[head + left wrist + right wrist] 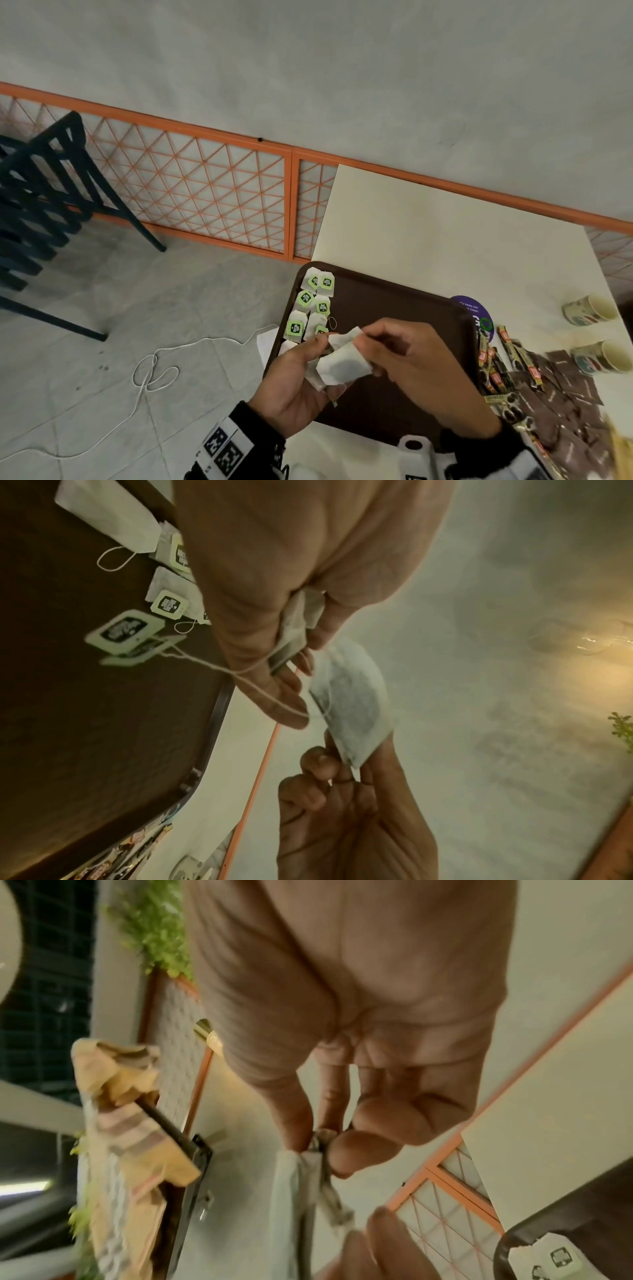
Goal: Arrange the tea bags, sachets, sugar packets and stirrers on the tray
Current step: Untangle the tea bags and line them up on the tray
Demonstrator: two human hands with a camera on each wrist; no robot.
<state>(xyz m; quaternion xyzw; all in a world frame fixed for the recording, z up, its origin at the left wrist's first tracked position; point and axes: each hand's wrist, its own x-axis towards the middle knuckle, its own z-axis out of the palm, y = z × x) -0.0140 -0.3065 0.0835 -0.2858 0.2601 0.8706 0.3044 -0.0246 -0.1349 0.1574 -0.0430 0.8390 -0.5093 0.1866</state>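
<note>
Brown tray (394,301) holds green-tagged tea bags (313,303), wording unreadable.

Two paper cups (589,309) on table (428,233) – stacked chairs (37,205), floor cord (150,373).

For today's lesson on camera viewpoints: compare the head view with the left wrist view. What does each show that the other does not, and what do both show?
Only the head view shows the paper cups lying on the white table, the brown sachets right of the tray, the stacked dark chairs and the white cord on the floor.

Only the left wrist view shows a string from the bag looped over a left-hand finger, its tag dangling.

Both show the left hand and right hand holding tea bags above the brown tray, and the green-tagged tea bags laid on it.
</note>
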